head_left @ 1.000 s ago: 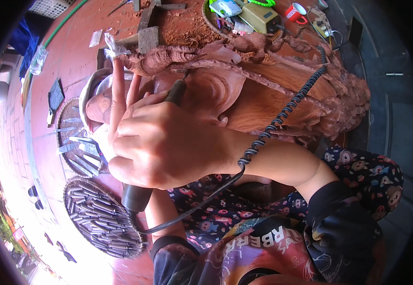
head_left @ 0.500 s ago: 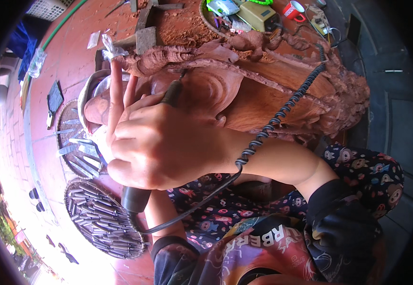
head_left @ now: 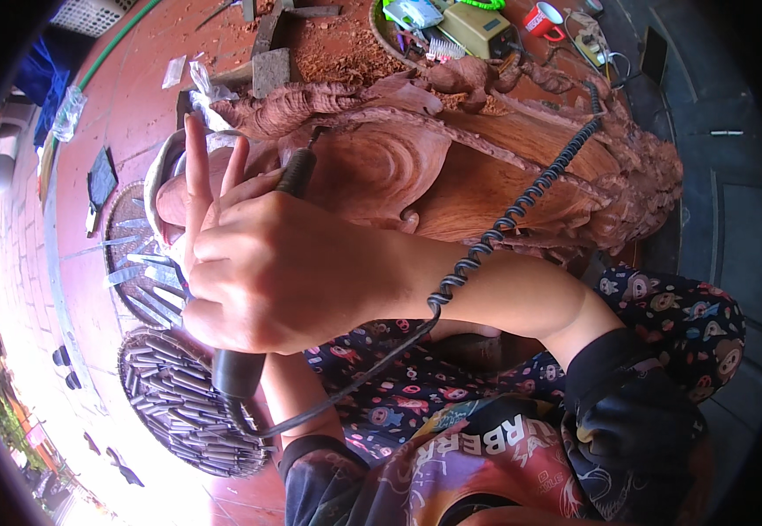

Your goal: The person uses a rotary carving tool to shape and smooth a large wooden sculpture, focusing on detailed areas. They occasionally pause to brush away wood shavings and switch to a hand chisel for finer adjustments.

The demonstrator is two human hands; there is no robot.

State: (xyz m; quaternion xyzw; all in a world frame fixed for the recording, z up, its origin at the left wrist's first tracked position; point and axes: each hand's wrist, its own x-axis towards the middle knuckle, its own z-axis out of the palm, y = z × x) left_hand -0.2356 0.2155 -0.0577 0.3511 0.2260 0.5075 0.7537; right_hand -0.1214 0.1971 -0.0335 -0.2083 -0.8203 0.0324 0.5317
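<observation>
A black rotary carving handpiece with a coiled cord is in my right hand, whose fingers are wrapped round it. Its thin bit touches or hovers just over a reddish-brown wood carving, beside a smooth hollow with ringed grain; which of the two, I cannot tell. Behind the right hand, my left hand is mostly hidden. Two of its fingers show, stretched out and apart near the carving's left end; its palm and other fingers are out of sight. The handpiece's thick rear end sticks out below my right hand.
A round basket of dark rod-like tools stands at lower left, with a tray of flat blades above it. Wood blocks and shavings lie beyond the carving. A red mug stands far right. The coiled cord crosses my right forearm.
Both hands and the handpiece have shifted slightly left, and the bit has moved left along the carving. The carving stays in place.
</observation>
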